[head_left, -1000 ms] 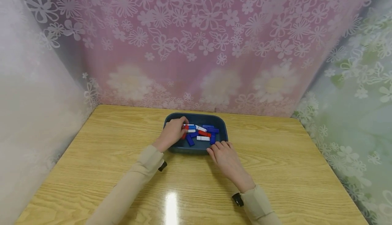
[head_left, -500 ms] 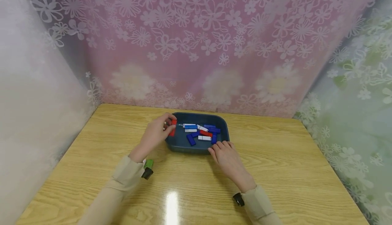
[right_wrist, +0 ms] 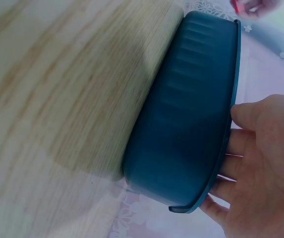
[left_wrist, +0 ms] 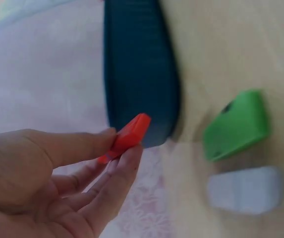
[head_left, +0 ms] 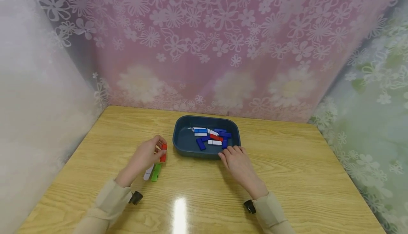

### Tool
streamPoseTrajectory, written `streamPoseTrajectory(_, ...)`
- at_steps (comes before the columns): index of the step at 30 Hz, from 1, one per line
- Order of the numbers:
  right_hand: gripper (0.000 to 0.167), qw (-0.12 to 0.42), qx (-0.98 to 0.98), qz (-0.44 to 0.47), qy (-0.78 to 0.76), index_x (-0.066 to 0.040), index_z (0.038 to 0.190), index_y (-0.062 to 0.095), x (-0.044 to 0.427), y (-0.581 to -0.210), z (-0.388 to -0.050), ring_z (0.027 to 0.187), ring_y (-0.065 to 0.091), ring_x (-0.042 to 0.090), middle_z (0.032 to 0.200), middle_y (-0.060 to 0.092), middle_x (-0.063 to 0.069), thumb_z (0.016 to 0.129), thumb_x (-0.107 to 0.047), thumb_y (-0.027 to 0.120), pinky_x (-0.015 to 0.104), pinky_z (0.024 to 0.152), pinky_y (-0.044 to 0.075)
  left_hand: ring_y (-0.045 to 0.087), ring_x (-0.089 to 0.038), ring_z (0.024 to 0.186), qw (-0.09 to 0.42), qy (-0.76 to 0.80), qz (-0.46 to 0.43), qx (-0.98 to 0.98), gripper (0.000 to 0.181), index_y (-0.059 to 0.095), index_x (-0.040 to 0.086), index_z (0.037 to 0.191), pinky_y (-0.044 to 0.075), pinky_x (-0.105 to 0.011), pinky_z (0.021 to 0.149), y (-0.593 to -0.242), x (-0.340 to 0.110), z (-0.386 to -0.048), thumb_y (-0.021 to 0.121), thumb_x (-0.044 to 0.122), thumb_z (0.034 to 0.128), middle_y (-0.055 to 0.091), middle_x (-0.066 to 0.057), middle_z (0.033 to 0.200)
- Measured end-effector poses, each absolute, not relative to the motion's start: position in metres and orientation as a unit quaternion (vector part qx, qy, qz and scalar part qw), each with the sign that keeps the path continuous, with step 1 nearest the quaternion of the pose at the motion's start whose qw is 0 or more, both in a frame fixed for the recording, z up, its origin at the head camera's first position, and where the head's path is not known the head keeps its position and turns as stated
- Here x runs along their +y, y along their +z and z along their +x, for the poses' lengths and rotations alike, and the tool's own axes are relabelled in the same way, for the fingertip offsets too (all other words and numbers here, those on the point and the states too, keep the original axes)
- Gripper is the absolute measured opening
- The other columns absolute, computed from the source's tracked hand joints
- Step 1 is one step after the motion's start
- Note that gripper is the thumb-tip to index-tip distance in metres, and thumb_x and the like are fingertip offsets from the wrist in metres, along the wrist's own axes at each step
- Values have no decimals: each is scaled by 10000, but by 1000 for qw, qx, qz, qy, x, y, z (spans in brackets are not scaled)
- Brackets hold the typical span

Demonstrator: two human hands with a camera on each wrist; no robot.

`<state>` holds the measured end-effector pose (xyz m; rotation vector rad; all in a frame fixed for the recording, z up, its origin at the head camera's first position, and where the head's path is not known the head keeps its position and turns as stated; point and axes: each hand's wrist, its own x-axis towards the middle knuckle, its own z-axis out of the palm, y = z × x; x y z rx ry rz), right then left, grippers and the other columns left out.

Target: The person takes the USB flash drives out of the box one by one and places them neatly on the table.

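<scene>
My left hand (head_left: 143,158) pinches a red USB stick (head_left: 163,153) between thumb and fingertips, above the table to the left of a dark blue plastic bin (head_left: 191,154). Just below it lie a green USB stick (head_left: 156,172) and a whitish one (left_wrist: 246,190), side by side on the wood. My right hand (head_left: 236,163) holds the bin's near right rim, thumb at the outer edge and fingers reaching over it. Inside the bin are several blue and white sticks, plus one red stick (head_left: 216,137).
The wooden table (head_left: 287,166) extends on both sides of the bin and in front of it. A pink flowered curtain (head_left: 204,50) hangs behind the table, with pale cloth at left and right.
My left hand has lifted the red USB stick out of the bin's left end and moved left and nearer, over the table. The right hand stays on the rim.
</scene>
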<state>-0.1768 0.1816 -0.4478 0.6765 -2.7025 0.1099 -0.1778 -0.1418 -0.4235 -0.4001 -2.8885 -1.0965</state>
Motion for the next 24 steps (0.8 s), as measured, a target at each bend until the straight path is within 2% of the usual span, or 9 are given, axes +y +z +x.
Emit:
streamPoseTrajectory(6, 243, 183, -953, 240, 41, -67, 911, 698, 182, -448, -177, 899, 627, 278, 886, 670, 55, 1031, -255, 599, 488, 935, 481, 687, -190, 790, -10, -337, -158, -928, 199, 622, 26, 1050, 555, -308, 675, -440, -132, -176, 750, 24, 897, 679, -54, 918)
streamPoseTrajectory(11, 236, 184, -951, 243, 45, -75, 908, 697, 182, -449, -177, 885, 622, 270, 876, 660, 45, 1031, -251, 599, 484, 926, 479, 649, -140, 756, -30, -324, -149, -934, 181, 641, 40, 1006, 519, -292, 645, -446, -127, -174, 769, 24, 879, 659, -12, 843)
streamPoseTrajectory(20, 234, 183, -952, 241, 45, -73, 906, 694, 182, -448, -176, 881, 620, 265, 878, 664, 43, 1030, -248, 603, 473, 922, 480, 547, -218, 777, 7, -239, -171, -956, 178, 732, 76, 886, 471, -361, 705, -450, -132, -173, 870, 139, 793, 603, -24, 819)
streamPoseTrajectory(24, 234, 184, -951, 242, 49, -70, 904, 695, 182, -448, -175, 875, 619, 268, 873, 662, 45, 1030, -245, 602, 480, 924, 481, 566, -215, 810, 0, -241, -191, -952, 202, 747, 84, 903, 499, -456, 897, -449, -136, -171, 883, 163, 775, 655, -25, 858)
